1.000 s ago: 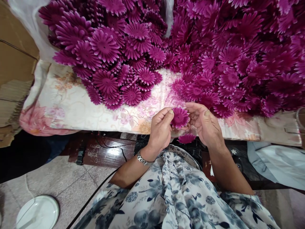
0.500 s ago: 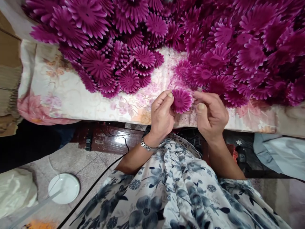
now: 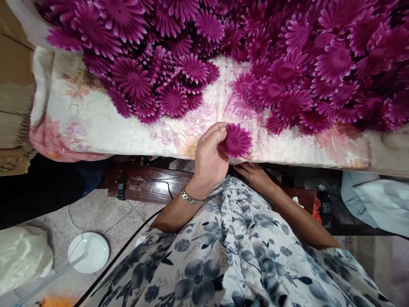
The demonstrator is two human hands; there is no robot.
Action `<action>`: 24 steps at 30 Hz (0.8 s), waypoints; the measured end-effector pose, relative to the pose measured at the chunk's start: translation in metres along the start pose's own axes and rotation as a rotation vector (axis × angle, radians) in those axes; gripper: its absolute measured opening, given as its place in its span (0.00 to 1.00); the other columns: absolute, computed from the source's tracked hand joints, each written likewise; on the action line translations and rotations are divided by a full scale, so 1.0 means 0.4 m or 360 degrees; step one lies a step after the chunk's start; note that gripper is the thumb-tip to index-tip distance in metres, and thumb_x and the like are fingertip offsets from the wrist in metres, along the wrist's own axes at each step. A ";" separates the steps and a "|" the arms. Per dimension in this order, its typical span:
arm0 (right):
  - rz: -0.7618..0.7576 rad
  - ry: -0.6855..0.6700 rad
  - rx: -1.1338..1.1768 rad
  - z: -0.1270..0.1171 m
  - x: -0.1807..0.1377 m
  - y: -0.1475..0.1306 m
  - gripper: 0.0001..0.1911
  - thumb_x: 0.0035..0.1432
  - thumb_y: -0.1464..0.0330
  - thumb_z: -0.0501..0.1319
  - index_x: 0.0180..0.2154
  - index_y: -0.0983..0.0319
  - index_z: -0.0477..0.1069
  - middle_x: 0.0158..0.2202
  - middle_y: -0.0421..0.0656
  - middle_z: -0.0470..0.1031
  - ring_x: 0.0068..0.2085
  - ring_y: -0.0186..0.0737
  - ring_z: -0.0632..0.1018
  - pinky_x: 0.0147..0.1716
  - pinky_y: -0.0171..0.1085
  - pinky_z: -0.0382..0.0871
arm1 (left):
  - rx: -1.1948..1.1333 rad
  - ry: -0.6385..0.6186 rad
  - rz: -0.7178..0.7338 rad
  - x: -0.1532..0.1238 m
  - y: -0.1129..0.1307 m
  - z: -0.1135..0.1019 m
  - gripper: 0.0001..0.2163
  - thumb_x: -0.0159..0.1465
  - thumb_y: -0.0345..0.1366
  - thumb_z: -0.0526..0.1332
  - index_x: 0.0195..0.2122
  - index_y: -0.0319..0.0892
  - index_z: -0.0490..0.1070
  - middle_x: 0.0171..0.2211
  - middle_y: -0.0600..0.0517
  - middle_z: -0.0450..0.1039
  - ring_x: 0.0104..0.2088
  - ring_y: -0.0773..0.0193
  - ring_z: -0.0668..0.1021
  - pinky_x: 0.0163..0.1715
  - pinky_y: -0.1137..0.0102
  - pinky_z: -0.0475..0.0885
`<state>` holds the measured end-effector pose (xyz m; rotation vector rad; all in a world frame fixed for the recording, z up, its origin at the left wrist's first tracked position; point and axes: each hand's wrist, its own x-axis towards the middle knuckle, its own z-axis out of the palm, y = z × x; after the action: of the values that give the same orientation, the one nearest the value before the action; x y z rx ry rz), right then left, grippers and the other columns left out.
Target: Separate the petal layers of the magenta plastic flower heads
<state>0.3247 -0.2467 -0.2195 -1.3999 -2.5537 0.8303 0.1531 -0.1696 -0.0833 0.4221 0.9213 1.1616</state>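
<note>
Between the thumb and fingers of my left hand [image 3: 211, 155] is a magenta artificial flower head [image 3: 238, 140], its petals spread and its face turned up toward me. It is held just over the front edge of the table. My right hand [image 3: 254, 175] is below that edge, close to my lap and under the flower. Its fingertips are partly hidden beneath the table edge, so whether they hold anything does not show. Beyond my hands lie a left pile of flower heads [image 3: 132, 81] and a larger right pile [image 3: 287, 68].
A floral cloth [image 3: 128, 138] with magenta specks covers the table. Cardboard [image 3: 15, 85] stands at the left. Below are a dark red wooden surface [image 3: 150, 181], a round white base [image 3: 89, 252] on the floor, a black cable and a pale bag [image 3: 25, 258]. Grey fabric [image 3: 380, 200] lies at right.
My right hand has left the flower's right side and dropped below the table edge toward my lap. My left hand still holds the flower head, now slightly further left.
</note>
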 end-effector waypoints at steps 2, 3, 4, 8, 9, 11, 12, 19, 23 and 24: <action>-0.0032 -0.0055 0.0012 0.029 0.039 0.015 0.13 0.61 0.69 0.56 0.44 0.64 0.75 0.49 0.55 0.74 0.51 0.47 0.73 0.51 0.48 0.67 | -0.0015 -0.0035 -0.0090 -0.007 0.007 -0.004 0.05 0.56 0.37 0.59 0.27 0.42 0.65 0.24 0.54 0.67 0.29 0.63 0.77 0.27 0.69 0.75; -0.0053 -0.0070 0.0025 0.035 0.051 0.019 0.11 0.60 0.68 0.57 0.39 0.64 0.77 0.44 0.53 0.77 0.47 0.46 0.75 0.49 0.46 0.69 | -0.0012 -0.0042 -0.0121 -0.009 0.011 -0.006 0.06 0.56 0.38 0.59 0.27 0.42 0.64 0.24 0.54 0.68 0.30 0.62 0.78 0.27 0.68 0.75; -0.0070 -0.0070 0.0040 0.036 0.056 0.019 0.09 0.59 0.68 0.58 0.35 0.64 0.77 0.39 0.51 0.78 0.44 0.44 0.76 0.47 0.43 0.70 | -0.0004 -0.0041 -0.0137 -0.012 0.015 -0.008 0.08 0.56 0.39 0.60 0.27 0.42 0.63 0.24 0.54 0.69 0.30 0.61 0.78 0.26 0.67 0.75; -0.0060 0.0130 0.0111 -0.015 0.007 -0.018 0.12 0.62 0.70 0.54 0.37 0.64 0.76 0.35 0.49 0.78 0.38 0.38 0.77 0.41 0.38 0.71 | 0.0001 -0.0046 -0.0124 -0.016 0.023 -0.020 0.11 0.52 0.40 0.65 0.26 0.42 0.62 0.25 0.53 0.72 0.29 0.60 0.79 0.27 0.66 0.76; -0.0051 0.0204 0.0135 -0.041 -0.015 -0.037 0.13 0.63 0.70 0.52 0.39 0.65 0.75 0.35 0.48 0.78 0.37 0.37 0.77 0.39 0.37 0.72 | -0.0010 -0.0061 -0.0104 -0.015 0.023 -0.023 0.11 0.52 0.39 0.66 0.26 0.42 0.63 0.25 0.53 0.73 0.29 0.60 0.80 0.27 0.66 0.76; -0.0043 0.0357 0.0189 -0.105 -0.055 -0.083 0.12 0.63 0.70 0.52 0.40 0.65 0.74 0.33 0.47 0.78 0.33 0.34 0.77 0.34 0.34 0.72 | -0.0015 -0.0106 -0.0064 -0.014 0.023 -0.025 0.12 0.52 0.38 0.66 0.25 0.42 0.62 0.26 0.53 0.74 0.31 0.59 0.80 0.29 0.65 0.76; -0.0043 0.0429 0.0218 -0.141 -0.068 -0.108 0.11 0.63 0.70 0.53 0.39 0.64 0.73 0.32 0.46 0.78 0.33 0.33 0.78 0.33 0.33 0.72 | -0.0011 -0.0137 -0.0045 -0.013 0.022 -0.025 0.11 0.52 0.37 0.66 0.25 0.42 0.62 0.27 0.53 0.75 0.31 0.59 0.81 0.30 0.64 0.76; 0.0168 0.1211 0.0454 -0.322 -0.027 -0.195 0.02 0.56 0.70 0.63 0.31 0.60 0.71 0.23 0.35 0.74 0.21 0.28 0.72 0.22 0.29 0.66 | 0.0075 -0.0278 -0.0053 -0.008 0.029 0.004 0.09 0.52 0.30 0.62 0.25 0.40 0.59 0.27 0.53 0.76 0.24 0.65 0.79 0.26 0.68 0.75; 0.0243 0.1345 0.0351 -0.359 0.019 -0.172 0.08 0.57 0.65 0.61 0.27 0.60 0.68 0.18 0.33 0.67 0.18 0.26 0.65 0.18 0.29 0.59 | 0.0101 -0.0260 -0.0122 0.002 0.037 0.020 0.09 0.51 0.29 0.63 0.28 0.41 0.61 0.25 0.57 0.72 0.22 0.67 0.76 0.19 0.73 0.71; 0.0246 0.1364 0.0328 -0.366 0.026 -0.167 0.11 0.58 0.65 0.61 0.25 0.60 0.66 0.17 0.33 0.65 0.18 0.26 0.64 0.18 0.29 0.58 | 0.0100 -0.0272 -0.0126 0.004 0.038 0.023 0.09 0.51 0.29 0.63 0.29 0.42 0.62 0.25 0.57 0.70 0.22 0.67 0.76 0.19 0.72 0.71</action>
<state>0.3199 -0.2069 -0.0635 -1.4672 -1.6849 0.3590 0.1518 -0.1608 -0.0678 0.5231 0.8201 1.0102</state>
